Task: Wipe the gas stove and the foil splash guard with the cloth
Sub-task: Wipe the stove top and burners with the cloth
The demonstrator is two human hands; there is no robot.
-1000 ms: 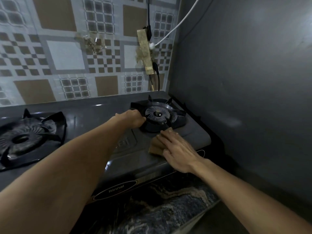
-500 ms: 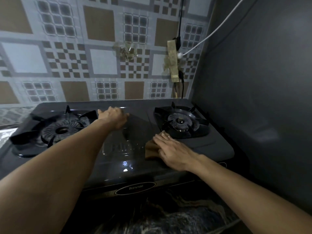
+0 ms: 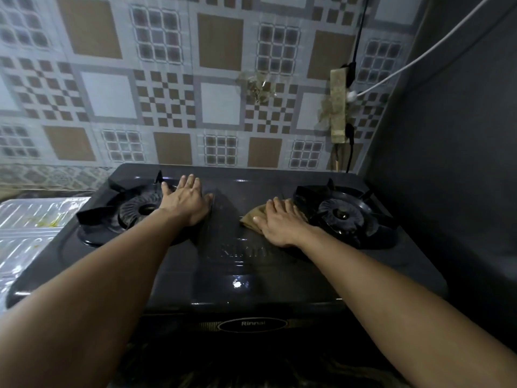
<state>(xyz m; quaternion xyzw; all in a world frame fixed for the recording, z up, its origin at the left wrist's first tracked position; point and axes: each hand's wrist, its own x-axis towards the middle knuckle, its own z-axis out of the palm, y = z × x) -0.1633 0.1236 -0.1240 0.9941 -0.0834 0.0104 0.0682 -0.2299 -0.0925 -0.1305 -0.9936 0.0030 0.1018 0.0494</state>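
A black two-burner gas stove fills the middle of the view. My right hand presses flat on a brown cloth on the stove top, just left of the right burner. My left hand rests flat with straight fingers on the stove top beside the left burner. A ribbed foil splash guard lies at the far left, with yellowish stains on it.
A patterned tiled wall rises behind the stove. A grimy power strip with a black cable and a white cable hangs on it at the right. A dark grey wall stands close to the stove's right side.
My right hand has slid the cloth left and toward the stove's middle. My left hand has moved from the right burner to beside the left burner. The view has swung left.
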